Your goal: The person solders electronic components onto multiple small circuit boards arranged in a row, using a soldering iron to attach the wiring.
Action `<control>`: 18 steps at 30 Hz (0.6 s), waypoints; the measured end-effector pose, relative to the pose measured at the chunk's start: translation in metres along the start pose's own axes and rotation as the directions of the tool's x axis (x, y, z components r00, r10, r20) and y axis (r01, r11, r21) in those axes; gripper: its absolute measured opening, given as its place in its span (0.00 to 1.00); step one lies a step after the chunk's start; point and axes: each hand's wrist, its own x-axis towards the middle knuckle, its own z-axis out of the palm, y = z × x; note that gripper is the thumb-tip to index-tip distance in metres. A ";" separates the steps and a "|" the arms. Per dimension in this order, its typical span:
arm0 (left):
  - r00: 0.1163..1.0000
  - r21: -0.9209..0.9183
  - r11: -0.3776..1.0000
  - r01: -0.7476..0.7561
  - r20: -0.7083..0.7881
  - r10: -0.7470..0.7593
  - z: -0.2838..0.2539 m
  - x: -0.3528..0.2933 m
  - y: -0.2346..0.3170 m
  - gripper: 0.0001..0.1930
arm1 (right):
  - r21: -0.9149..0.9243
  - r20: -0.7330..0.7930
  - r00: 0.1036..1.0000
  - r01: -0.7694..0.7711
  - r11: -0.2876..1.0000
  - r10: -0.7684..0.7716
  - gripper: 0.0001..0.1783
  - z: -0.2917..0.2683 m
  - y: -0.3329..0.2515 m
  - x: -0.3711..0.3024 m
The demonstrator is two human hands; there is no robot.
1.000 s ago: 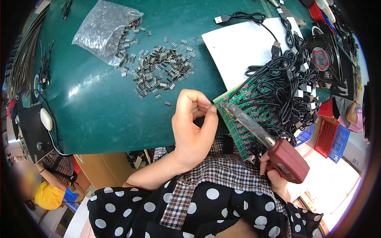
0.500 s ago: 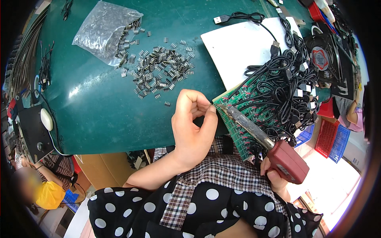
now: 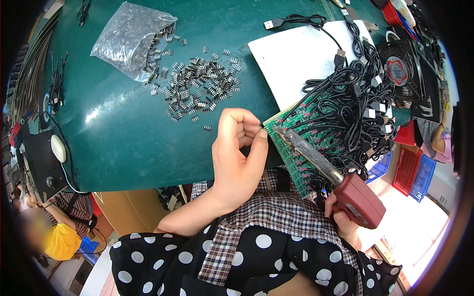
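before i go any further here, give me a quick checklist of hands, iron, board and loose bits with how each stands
1. Right hand closed around the handle of the soldering iron: ok.
2. Iron's tip well away from the left hand: not ok, it sits just beside the pinched thumb and forefinger.
3. What the left hand's grip holds, and whether it is straight: cannot tell, too small and partly hidden.
4. Circuit board free of clutter: not ok, black cables lie over much of it.
5. Loose pin parts apart from the board: ok, they lie on the green table to its left.
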 end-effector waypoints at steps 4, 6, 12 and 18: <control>0.989 0.445 0.894 -0.049 -0.104 0.106 -0.026 0.004 0.014 0.12 | -0.386 -0.054 0.951 0.263 0.884 -0.306 0.25 -0.017 0.050 -0.016; 0.982 0.768 0.631 -0.109 -0.015 0.188 -0.043 0.009 0.021 0.11 | -0.441 -0.027 0.948 0.275 0.854 -0.319 0.27 -0.014 0.046 -0.015; 0.981 0.819 0.553 -0.153 0.061 0.182 -0.063 0.010 0.023 0.09 | -0.535 -0.153 0.950 0.150 0.831 -0.271 0.27 -0.006 0.048 -0.014; 0.967 0.805 0.537 -0.251 0.179 0.183 -0.068 0.015 0.026 0.08 | -0.682 -0.047 0.960 0.170 0.711 -0.275 0.28 -0.001 0.026 -0.012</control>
